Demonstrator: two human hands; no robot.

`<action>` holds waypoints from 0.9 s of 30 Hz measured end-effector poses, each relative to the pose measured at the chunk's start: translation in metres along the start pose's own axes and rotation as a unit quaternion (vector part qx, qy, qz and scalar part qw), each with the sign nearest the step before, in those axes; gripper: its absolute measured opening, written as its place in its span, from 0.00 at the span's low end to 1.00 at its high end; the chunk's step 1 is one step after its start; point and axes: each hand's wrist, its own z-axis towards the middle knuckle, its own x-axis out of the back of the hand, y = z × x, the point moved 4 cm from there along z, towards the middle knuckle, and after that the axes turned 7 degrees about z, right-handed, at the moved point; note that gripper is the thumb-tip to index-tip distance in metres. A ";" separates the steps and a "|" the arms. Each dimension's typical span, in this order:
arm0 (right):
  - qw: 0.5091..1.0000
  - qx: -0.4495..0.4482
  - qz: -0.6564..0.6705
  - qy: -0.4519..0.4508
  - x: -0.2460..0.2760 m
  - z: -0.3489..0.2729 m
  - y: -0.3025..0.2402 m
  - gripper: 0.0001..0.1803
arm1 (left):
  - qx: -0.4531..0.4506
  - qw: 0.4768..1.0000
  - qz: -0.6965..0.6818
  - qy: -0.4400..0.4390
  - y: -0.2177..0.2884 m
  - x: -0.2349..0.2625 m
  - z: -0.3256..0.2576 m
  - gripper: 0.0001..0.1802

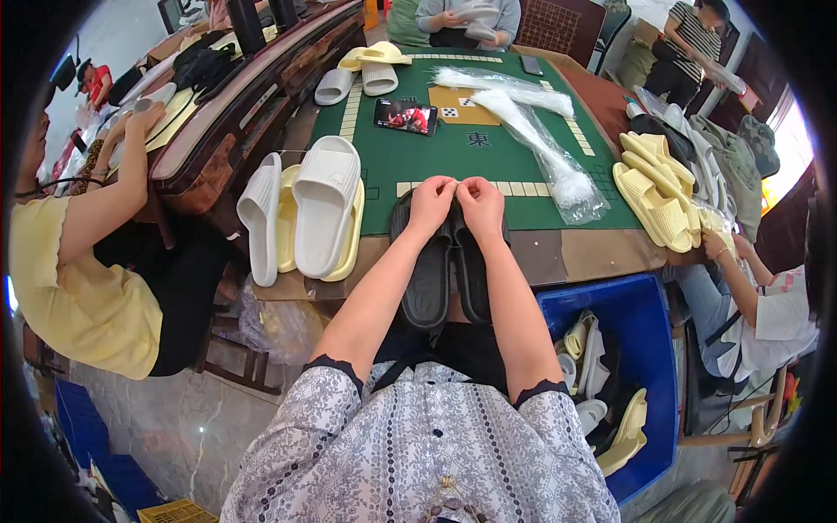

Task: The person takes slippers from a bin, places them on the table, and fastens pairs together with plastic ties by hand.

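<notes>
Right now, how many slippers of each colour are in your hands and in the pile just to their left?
black slippers: 2
white slippers: 2
yellow slippers: 2
Total: 6

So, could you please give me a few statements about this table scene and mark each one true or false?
1. Both hands, left hand and right hand, are pinched together at the top of a pair of black slippers. True.
2. The black slippers lie in the blue bin. False: they rest at the table's near edge, over the person's lap.
3. A phone lies on the green mat. True.
4. The slippers stacked left of the hands are red. False: those stacked slippers are white and pale yellow.
</notes>
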 end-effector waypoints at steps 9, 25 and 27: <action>0.999 0.019 -0.042 0.018 0.002 0.000 -0.002 0.09 | -0.052 0.994 0.101 0.007 0.013 0.001 -0.002 0.12; 0.999 0.028 -0.019 0.027 0.003 -0.002 -0.009 0.07 | 0.037 0.996 -0.076 0.041 -0.004 0.001 0.000 0.12; 0.999 0.033 -0.017 0.025 0.002 -0.002 -0.009 0.07 | 0.024 0.997 -0.067 0.036 -0.003 0.003 0.001 0.12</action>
